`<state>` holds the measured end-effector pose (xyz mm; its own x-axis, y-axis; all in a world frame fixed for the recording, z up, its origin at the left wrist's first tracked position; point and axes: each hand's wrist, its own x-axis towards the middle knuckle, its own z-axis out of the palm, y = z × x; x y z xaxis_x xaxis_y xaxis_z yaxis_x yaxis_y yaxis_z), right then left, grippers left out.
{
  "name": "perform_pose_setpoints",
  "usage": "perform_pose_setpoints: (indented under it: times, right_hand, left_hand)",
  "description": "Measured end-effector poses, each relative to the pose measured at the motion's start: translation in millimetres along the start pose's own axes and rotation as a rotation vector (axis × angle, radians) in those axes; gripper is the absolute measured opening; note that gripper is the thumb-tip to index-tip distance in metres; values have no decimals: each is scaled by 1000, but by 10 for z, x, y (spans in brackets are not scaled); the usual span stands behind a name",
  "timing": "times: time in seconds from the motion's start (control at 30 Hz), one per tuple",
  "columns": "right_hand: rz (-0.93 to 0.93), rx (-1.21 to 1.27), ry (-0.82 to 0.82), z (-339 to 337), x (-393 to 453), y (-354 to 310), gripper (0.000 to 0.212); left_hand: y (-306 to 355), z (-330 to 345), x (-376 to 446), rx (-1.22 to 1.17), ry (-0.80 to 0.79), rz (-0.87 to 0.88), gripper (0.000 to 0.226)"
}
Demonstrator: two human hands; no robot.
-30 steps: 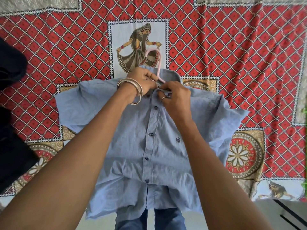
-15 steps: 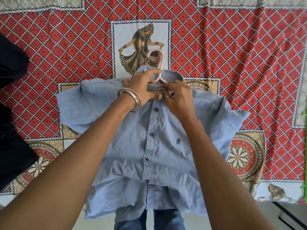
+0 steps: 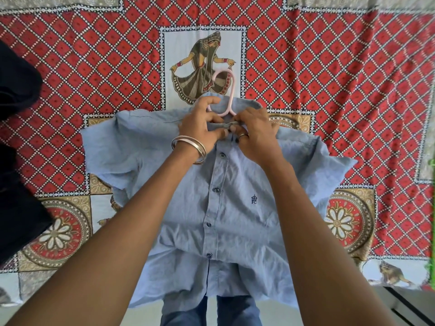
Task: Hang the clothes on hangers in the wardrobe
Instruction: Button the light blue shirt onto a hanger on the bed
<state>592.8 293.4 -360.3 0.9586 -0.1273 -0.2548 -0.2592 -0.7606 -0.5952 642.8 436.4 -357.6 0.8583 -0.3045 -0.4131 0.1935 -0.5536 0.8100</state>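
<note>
Nearest the camera, the hem of the pale blue button-up cotton shirt (image 3: 226, 208) droops over the edge of the bed, just above the person's blue jeans (image 3: 209, 311). The shirt lies face up and spread flat on the red diamond-patterned printed bedsheet (image 3: 329, 78), most of its dark buttons already closed down the front.

Farther up, both hands meet at the collar. The left hand (image 3: 200, 128), with silver bangles (image 3: 189, 148) at the wrist, pinches the collar band from its side; the right hand (image 3: 256, 135), wearing a ring, pinches the opposite edge, so both grips are clenched on shirt cloth at the top button. The step in hand looks like fastening that top button so the shirt cannot slide off. To do it well, the two collar edges should be drawn level, the button fed fully through its hole, and the hanger neck kept centred between them.

Beyond the fingers, the pale pink plastic hanger (image 3: 226, 92) sticks out of the collar, its hook lying on the sheet's dancer print.

At the far left a heap of dark clothing (image 3: 16, 149) waits on the bed, well apart. Nothing blocks the hands; the wardrobe is not in view.
</note>
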Motion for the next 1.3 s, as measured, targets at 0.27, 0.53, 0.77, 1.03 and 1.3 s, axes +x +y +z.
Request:
perform_pose_setpoints:
  times: [0.27,0.53,0.77,1.03,1.3]
  right_hand:
    - [110,-48,66,-12,8,-42,19]
    - [65,-11,52,-40,-57,-3,18]
    - [24,-292,-19,-3,10,-9,19]
    - [6,99,-343,-197,110,210,7]
    - [177,225,-356,-136,166,112,24]
  left_hand:
    - [-7,-88,120,169,-133,20,73]
    - [-2,-100,51,-112,-175,-160,75]
    - [24,92,120,336,-299,-5,78]
    - [-66,-71,100,47,-247,-110,88]
    - [-54,-96,122,305,-246,8,75]
